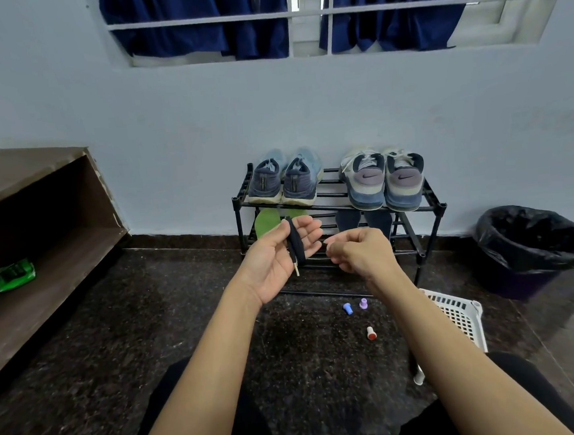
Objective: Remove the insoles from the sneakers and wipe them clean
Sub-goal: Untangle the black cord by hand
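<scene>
Two pairs of sneakers stand on top of a black shoe rack (435,205) by the wall: a light blue pair (284,179) on the left and a grey-and-white pair (384,178) on the right. On the shelf below lean green insoles (266,223) and dark blue insoles (347,219). My left hand (275,266) is raised palm up in front of the rack; its thumb pinches a dark folded lace (296,247) with a pale tip against the fingers. My right hand (363,250) hovers just right of it, fingers curled, with nothing visible in it.
A low wooden shelf (58,256) at the left holds a green wipes pack (15,274). A black-lined bin (531,246) stands at the right. A white slotted basket (458,317) lies by my right arm. Blue (347,308), purple (363,303) and red-white (371,332) small caps lie on the dark floor.
</scene>
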Demonstrator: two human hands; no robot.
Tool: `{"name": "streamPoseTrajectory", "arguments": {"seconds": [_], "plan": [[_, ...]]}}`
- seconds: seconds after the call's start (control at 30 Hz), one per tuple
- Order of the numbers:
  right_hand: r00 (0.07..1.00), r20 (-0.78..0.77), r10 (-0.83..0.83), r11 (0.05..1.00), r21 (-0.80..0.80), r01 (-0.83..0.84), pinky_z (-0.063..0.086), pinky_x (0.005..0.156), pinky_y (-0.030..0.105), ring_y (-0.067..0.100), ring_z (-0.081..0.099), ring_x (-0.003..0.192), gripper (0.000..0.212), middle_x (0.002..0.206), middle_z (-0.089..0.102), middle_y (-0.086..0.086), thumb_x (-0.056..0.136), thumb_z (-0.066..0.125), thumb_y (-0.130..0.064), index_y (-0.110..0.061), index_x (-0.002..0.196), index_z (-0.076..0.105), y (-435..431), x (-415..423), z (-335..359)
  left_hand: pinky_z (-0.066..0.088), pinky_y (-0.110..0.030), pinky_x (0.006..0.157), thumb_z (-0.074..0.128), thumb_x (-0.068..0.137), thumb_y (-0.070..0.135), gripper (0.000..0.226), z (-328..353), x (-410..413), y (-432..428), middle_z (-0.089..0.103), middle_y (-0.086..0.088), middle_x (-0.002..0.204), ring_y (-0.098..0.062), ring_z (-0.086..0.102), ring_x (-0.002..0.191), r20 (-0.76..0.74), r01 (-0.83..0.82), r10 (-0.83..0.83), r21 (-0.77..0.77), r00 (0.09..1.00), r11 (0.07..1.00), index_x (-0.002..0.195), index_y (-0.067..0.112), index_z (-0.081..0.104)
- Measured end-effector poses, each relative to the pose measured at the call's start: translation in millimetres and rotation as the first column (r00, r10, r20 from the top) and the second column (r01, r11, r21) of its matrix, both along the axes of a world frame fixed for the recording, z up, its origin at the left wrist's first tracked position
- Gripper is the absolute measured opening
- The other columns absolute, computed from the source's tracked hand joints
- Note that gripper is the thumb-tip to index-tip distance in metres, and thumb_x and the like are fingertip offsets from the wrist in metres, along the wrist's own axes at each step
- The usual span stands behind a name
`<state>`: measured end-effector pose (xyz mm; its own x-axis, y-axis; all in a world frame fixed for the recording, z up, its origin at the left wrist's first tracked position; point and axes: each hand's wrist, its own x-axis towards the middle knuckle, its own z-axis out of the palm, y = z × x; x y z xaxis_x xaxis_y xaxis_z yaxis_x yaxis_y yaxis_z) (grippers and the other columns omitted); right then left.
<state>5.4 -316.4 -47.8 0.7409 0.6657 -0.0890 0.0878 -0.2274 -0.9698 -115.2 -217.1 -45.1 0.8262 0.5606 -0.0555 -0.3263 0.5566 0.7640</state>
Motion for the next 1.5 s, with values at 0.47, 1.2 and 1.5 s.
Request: {"name": "streamPoseTrajectory", "arguments": {"seconds": [0.47, 1.2, 1.5], "plan": [[0.974, 0.210, 0.090, 0.995, 0.023, -0.096, 0.049, 0.061, 0.026, 0.009, 0.056, 0.052, 0.007, 0.055, 0.064, -0.001, 0.074, 0.071, -0.010, -0.015, 0.069, 0.071, -2, -12, 3, 0.044, -0.038, 0.106, 0.027, 0.108, 0.020, 0.039, -9, 17, -1, 0.071, -0.014, 0.114, -0.021, 0.068, 0.108, 0.096, -0.075, 0.083, -0.087, 0.992, 0.993, 0.115, 0.002, 0.061], [0.738, 0.675, 0.015, 1.000, 0.001, -0.021, 0.045, 0.061, 0.032, 0.019, 0.057, 0.064, 0.018, 0.062, 0.060, -0.004, 0.077, 0.071, -0.027, -0.014, 0.068, 0.063, -2, -19, -5, 0.051, -0.024, 0.092, 0.032, 0.106, 0.013, 0.035, -13, 30, -16, 0.059, -0.011, 0.136, -0.018, 0.052, 0.130, 0.058, -0.036, 0.033, 0.046, 0.998, 0.998, 0.125, 0.003, 0.059], [0.954, 0.284, 0.098, 0.984, 0.116, -0.136, 0.035, 0.056, 0.020, 0.008, 0.043, 0.057, 0.015, 0.061, 0.055, -0.001, 0.086, 0.059, -0.012, -0.006, 0.075, 0.066, 5, -16, -6, 0.040, -0.032, 0.110, 0.030, 0.106, 0.009, 0.034, -9, 24, -11, 0.056, -0.014, 0.139, -0.016, 0.055, 0.126, 0.105, -0.033, 0.031, 0.025, 0.994, 0.999, 0.127, 0.000, 0.055]]}}
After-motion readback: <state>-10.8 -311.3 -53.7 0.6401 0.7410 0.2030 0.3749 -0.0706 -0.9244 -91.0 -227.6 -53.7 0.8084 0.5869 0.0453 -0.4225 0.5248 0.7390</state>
